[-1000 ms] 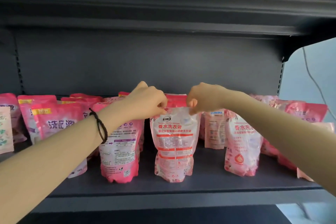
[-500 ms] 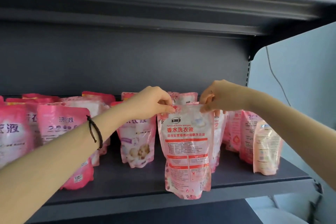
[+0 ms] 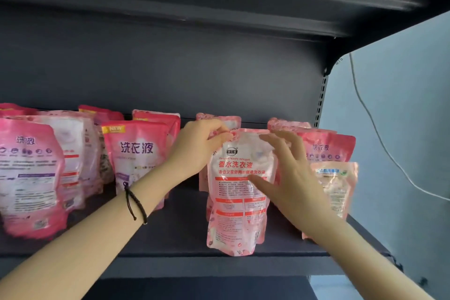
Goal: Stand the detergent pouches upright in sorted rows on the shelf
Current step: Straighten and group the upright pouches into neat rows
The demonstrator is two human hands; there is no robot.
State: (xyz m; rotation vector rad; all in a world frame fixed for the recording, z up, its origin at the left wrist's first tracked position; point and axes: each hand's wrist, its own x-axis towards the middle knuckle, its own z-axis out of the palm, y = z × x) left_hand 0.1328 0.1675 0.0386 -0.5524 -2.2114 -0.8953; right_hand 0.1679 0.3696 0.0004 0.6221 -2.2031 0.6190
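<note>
A pink and white detergent pouch [image 3: 235, 214] with red panels stands upright near the front of the dark shelf [image 3: 185, 234], right of centre. My left hand [image 3: 198, 146] pinches its top left corner. My right hand [image 3: 287, 178] is spread with straight fingers against the pouch's right side, thumb across its front. Behind it stand more pink pouches [image 3: 219, 122]. To the left a pouch marked NEW [image 3: 136, 158] and a large front pouch [image 3: 31, 178] stand upright among several others. On the right stand a pink pouch [image 3: 326, 148] and a paler pouch [image 3: 338, 182].
The shelf above [image 3: 219, 7] hangs low over the pouches. The shelf's right end is at the slotted upright [image 3: 321, 100], beyond it a grey wall with a white cable [image 3: 372, 126]. Bare shelf surface lies between the NEW pouch and the held pouch.
The pouch moved right and came down onto the shelf front. My right hand let go of its top right corner and opened against its side. The view shifted right.
</note>
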